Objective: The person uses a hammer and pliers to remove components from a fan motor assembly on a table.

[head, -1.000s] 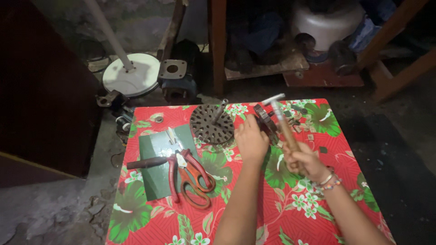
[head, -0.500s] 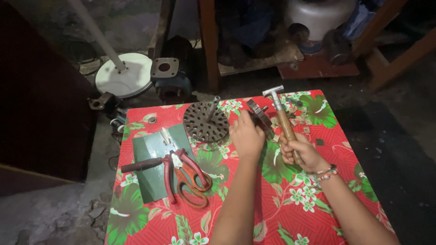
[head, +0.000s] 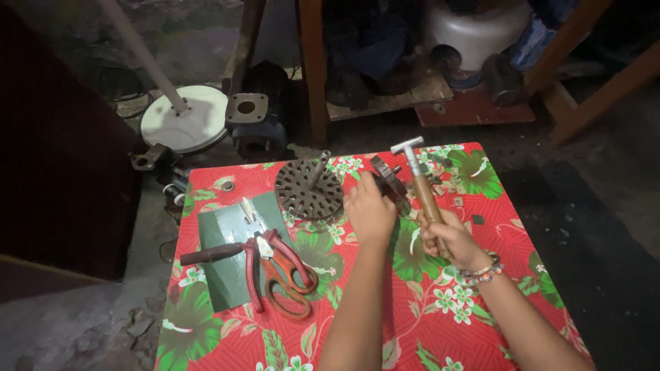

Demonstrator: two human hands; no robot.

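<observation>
- We see the right hand (head: pixel 450 239) wrapped tight round the wooden handle of a hammer (head: pixel 421 184), near the middle of the worktop (head: pixel 440 323); the handle is smooth and brown, and the small metal head points toward the far edge.
- The left hand (head: pixel 370 209) lies curled, knuckles up, over a dark metal part (head: pixel 387 176) with a ribbed, round edge — we cannot tell how firmly it grips it, since the fingers hide the contact.
- That part sits just beside the hammer handle, close to the far edge of the worktop and a little right of its middle.
- On the right wrist we note beaded bracelets (head: pixel 481 271).
- Left of the left hand rests a round perforated metal disc (head: pixel 309 190), dull and rusty-looking, with a short shaft standing tilted from its centre.
- Toward the left edge lies a flat dark green sheet (head: pixel 230 275), roughly rectangular; across it lie pliers (head: pixel 268 254) with red handles and a screwdriver (head: pixel 210 254) with a dark handle.
- Just beside them, nearer the front edge, we see scissors (head: pixel 289 292) with orange loop handles.
- The worktop wears a glossy red cloth printed with green leaves and white flowers.
- Beyond the far left corner, on the floor, stands a white round base (head: pixel 185 127) with a pale pole — next to it a dark block with a square metal flange (head: pixel 246 108).
</observation>
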